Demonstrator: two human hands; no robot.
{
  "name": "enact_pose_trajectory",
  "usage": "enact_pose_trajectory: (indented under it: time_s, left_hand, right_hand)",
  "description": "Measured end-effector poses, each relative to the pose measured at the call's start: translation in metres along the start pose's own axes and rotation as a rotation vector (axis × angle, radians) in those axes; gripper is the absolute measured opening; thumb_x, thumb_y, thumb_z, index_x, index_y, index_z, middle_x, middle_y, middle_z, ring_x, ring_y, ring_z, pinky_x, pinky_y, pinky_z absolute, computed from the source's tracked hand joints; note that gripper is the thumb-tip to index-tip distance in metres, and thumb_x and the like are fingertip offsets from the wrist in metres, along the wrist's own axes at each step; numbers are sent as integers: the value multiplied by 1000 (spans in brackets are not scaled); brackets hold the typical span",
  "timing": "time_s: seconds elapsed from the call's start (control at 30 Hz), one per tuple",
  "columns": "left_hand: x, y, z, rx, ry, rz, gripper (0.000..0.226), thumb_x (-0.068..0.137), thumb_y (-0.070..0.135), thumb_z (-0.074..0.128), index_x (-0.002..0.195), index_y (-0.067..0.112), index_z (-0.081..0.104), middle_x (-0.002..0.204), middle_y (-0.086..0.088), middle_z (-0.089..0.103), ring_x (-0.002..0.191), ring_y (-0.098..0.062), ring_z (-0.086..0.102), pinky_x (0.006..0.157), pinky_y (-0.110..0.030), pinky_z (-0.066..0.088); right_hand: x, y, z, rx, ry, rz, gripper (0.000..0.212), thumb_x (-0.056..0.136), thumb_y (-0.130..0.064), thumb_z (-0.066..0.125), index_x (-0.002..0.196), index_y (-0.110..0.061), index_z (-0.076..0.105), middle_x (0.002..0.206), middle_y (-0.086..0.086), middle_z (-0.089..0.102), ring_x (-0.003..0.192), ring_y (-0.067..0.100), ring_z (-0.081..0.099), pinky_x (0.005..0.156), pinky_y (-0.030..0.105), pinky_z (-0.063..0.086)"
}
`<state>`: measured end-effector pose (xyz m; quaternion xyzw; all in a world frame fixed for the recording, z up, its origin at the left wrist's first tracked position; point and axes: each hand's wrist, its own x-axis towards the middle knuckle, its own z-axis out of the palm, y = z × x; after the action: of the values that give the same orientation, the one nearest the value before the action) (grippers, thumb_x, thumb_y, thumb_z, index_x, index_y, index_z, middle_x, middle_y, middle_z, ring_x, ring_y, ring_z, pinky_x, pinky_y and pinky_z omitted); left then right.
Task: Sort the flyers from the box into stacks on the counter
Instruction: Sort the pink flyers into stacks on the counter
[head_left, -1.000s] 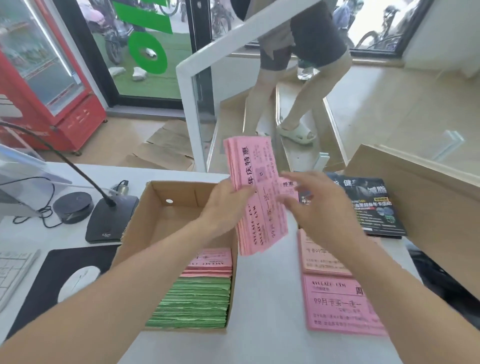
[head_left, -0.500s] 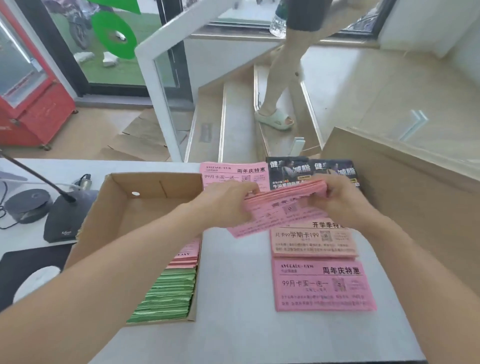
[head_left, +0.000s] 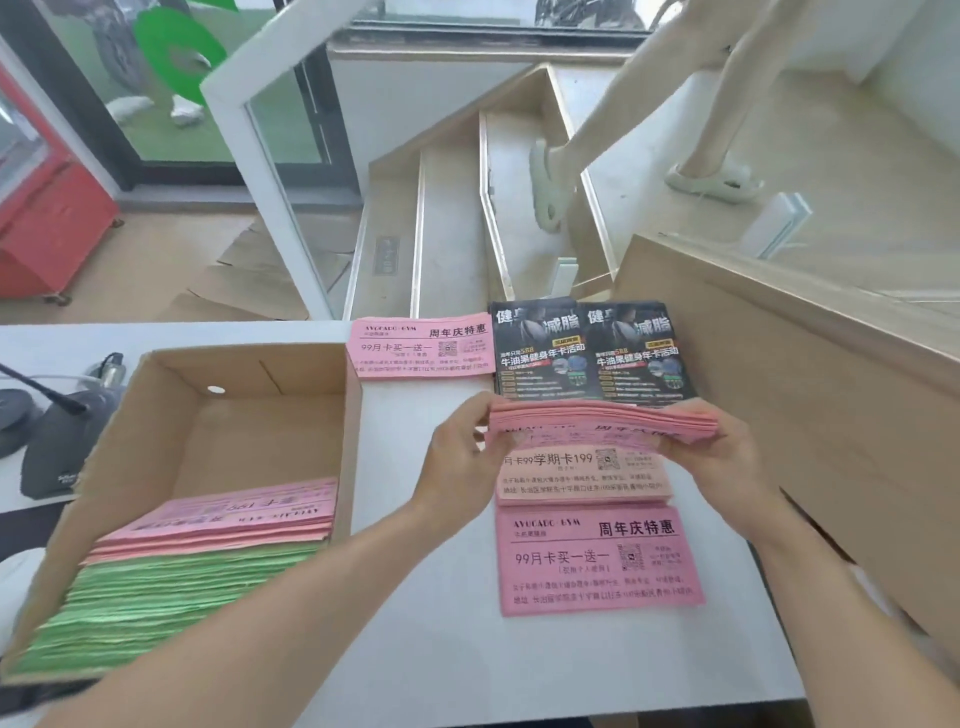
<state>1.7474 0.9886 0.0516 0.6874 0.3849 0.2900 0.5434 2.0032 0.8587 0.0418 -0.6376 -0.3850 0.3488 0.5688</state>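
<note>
Cardboard box (head_left: 156, 415) on counter (head_left: 441, 675) holds pink flyers (head_left: 234, 514) atop green flyers (head_left: 171, 608), far half bare. L hand (head_left: 457, 462) & R hand (head_left: 722, 457) pinch ends of pink bundle (head_left: 602, 421) w/ curled fingers, just above salmon stack (head_left: 582, 478).

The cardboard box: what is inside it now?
In the cardboard box, pink flyers lie on green flyers; the far half shows bare floor. Anything under the stacks is hidden.
</note>
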Motion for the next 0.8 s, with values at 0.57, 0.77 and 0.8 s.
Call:
enact_pose_trajectory:
  time_s: [0.57,0.77,0.8]
  left_hand:
    - [0,-32,21,85,65,-258,16,97,16,63,104,30,62,101,16,70,93,3,64,68,-6,45]
    - [9,-15,21,45,112,-259,13,96,19,63,105,27,56,99,13,69,87,3,64,73,-17,50]
    - [9,-13,21,45,123,-274,15,97,20,62,107,27,53,100,11,68,88,2,64,71,-17,49]
  right_hand:
    - [-7,36,4,55,55,210,29,95,-6,65,123,-11,62,111,-4,77,103,10,73,77,23,59]
    - [4,26,7,68,215,209,20,98,-9,64,117,-12,67,104,-2,78,93,12,74,72,25,59]
    - [6,22,7,39,208,223,20,99,-11,64,118,-14,68,104,-1,78,91,12,75,72,26,59]
